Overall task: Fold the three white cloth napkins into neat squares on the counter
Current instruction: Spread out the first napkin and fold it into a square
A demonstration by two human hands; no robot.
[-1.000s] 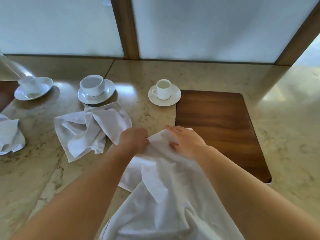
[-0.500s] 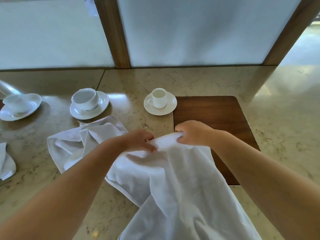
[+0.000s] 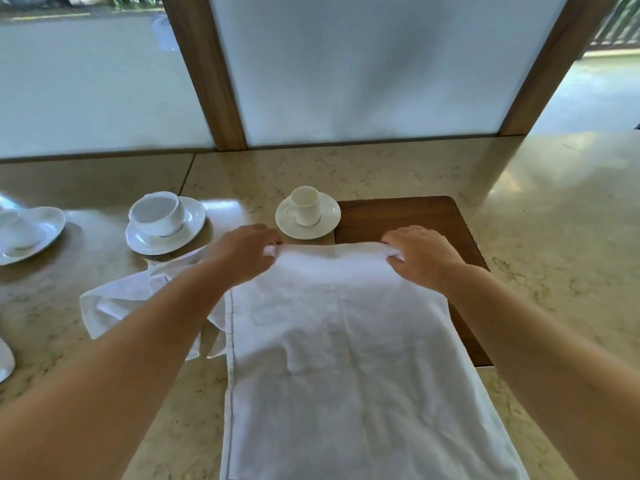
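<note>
A white cloth napkin [image 3: 346, 358] lies stretched out flat in front of me on the marble counter [image 3: 554, 237], its far edge pulled taut. My left hand [image 3: 246, 252] pinches the far left corner and my right hand [image 3: 420, 256] pinches the far right corner. A second napkin [image 3: 117, 306] lies crumpled to the left, partly under my left forearm. A sliver of a third white cloth [image 3: 5, 362] shows at the left edge.
A small cup on a saucer [image 3: 306, 213] stands just beyond the napkin's far edge. A wider cup and saucer [image 3: 162, 220] and another saucer [image 3: 27, 233] sit to the left. A dark wooden inlay [image 3: 415, 216] lies under the napkin's right side. Frosted panels with wooden posts back the counter.
My hands have moved apart along the napkin's far edge, spreading the bunched cloth flat and taut. The view has tilted upward.
</note>
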